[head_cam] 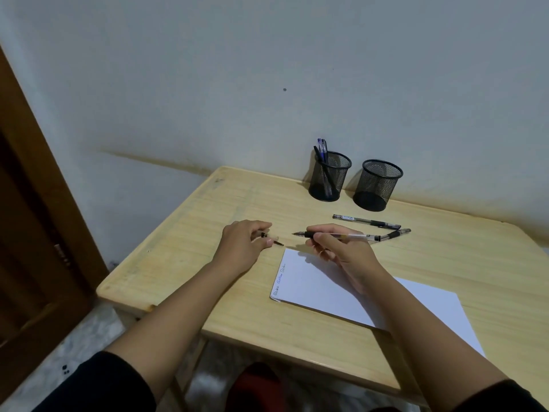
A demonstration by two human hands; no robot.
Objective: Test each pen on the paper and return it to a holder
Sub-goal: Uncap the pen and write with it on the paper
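Two mesh holders [329, 176] [377, 185]; one paper sheet [371, 295]; two hands [242, 248] [341, 251]; three pens outside holders [335, 235] [367, 222] [395, 234].

1. Two holders are set at the back of the table [184, 242], near the wall: the left holder [329, 176] with pens [322, 150] in it, the right holder [377, 185] beside it.
2. Two loose pens, the far pen [367, 221] and the near pen [396, 234], are laid before the right holder.
3. The paper [326, 286] is placed nearer, right of centre.
4. A held pen [335, 235] is kept behind the paper by the right hand [341, 251].
5. A cap [273, 239] is held left of it by the left hand [240, 248].
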